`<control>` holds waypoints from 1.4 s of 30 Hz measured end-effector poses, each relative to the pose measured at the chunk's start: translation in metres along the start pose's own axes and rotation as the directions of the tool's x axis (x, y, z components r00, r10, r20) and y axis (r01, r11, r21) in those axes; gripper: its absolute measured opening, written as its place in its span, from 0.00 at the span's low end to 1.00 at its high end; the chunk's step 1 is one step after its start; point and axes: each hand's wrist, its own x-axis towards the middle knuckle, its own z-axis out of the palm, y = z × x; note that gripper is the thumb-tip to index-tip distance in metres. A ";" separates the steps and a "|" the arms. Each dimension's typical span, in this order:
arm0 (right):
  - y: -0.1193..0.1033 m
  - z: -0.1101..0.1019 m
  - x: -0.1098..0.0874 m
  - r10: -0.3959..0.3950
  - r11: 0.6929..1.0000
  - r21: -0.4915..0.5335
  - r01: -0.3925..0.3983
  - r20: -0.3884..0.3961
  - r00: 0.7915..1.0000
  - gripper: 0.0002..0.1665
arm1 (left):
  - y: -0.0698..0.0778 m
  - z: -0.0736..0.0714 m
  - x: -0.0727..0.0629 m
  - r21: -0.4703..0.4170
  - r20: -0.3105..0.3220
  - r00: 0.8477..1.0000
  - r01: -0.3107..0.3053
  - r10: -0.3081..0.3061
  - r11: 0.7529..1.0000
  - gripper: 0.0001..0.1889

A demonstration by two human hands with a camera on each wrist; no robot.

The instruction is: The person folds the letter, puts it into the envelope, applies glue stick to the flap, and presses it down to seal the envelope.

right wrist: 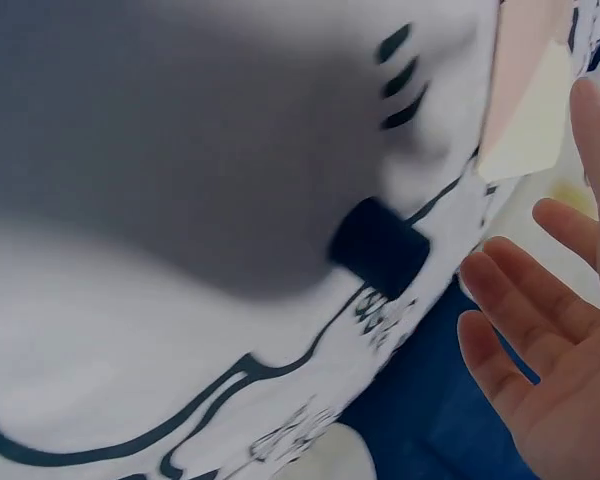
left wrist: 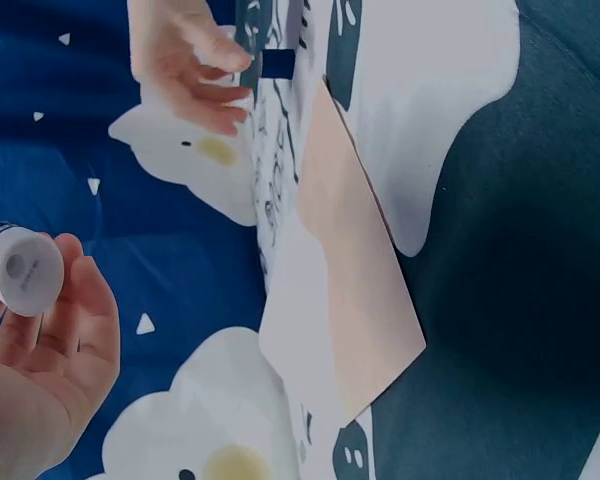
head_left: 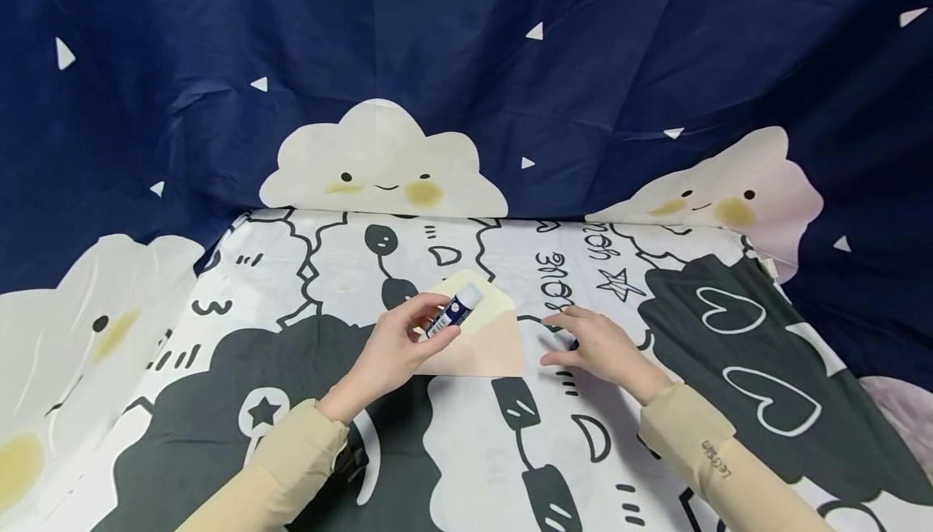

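My left hand (head_left: 397,339) pinches a glue stick (head_left: 449,315) with a dark blue label between thumb and fingers, tilted over an envelope. Its white round base (left wrist: 32,272) faces the left wrist camera. The envelope (head_left: 492,350) has a pink body and a cream flap (head_left: 499,297) folded open toward the far side. To the right of it, my right hand (head_left: 603,346) has its fingers spread and holds nothing. A small dark blue cap (right wrist: 380,248) is on the cloth by the right hand, mostly hidden behind it in the head view.
A white and dark grey cartoon-print cloth (head_left: 291,402) covers the table. Behind it hangs a navy curtain (head_left: 466,46) printed with clouds and small white triangles. Puffy cream sleeves (head_left: 692,427) cover both forearms.
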 end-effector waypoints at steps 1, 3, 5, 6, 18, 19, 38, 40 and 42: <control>-0.003 -0.001 0.001 -0.001 1.000 0.005 0.001 0.000 1.000 0.34 | 0.000 0.000 0.000 -0.007 0.000 1.000 0.002 -0.002 1.000 0.18; -0.009 -0.002 0.003 -0.009 1.000 0.012 0.009 -0.006 1.000 0.35 | 0.001 0.001 0.000 -0.019 0.002 1.000 0.000 0.000 1.000 0.18; -0.015 -0.003 0.005 -0.026 0.999 0.026 0.026 -0.020 0.999 0.35 | 0.002 0.002 0.001 -0.033 -0.001 1.000 -0.001 0.001 0.999 0.18; -0.018 -0.003 0.005 -0.036 0.999 0.037 0.037 -0.027 0.999 0.35 | 0.002 0.002 0.001 -0.040 -0.003 1.000 0.000 0.000 0.999 0.18; -0.075 -0.010 0.015 -0.078 0.912 0.389 0.130 -0.146 0.986 0.34 | 0.010 0.011 0.006 -0.160 0.007 1.000 0.006 -0.006 0.987 0.19; -0.079 -0.010 0.016 -0.078 0.899 0.417 0.138 -0.159 0.984 0.34 | 0.011 0.011 0.006 -0.178 0.011 1.000 0.015 -0.013 0.984 0.19; -0.116 -0.011 0.020 0.033 0.814 0.567 0.130 -0.268 0.963 0.29 | 0.028 0.022 0.011 -0.447 -0.014 0.992 0.107 -0.126 0.888 0.20; -0.118 -0.011 0.020 0.044 0.815 0.565 0.127 -0.279 0.959 0.28 | 0.030 0.023 0.011 -0.465 -0.029 0.992 0.098 -0.125 0.880 0.19; -0.119 -0.011 0.020 0.056 0.818 0.561 0.123 -0.290 0.955 0.27 | 0.031 0.023 0.012 -0.479 -0.039 0.990 0.101 -0.136 0.872 0.18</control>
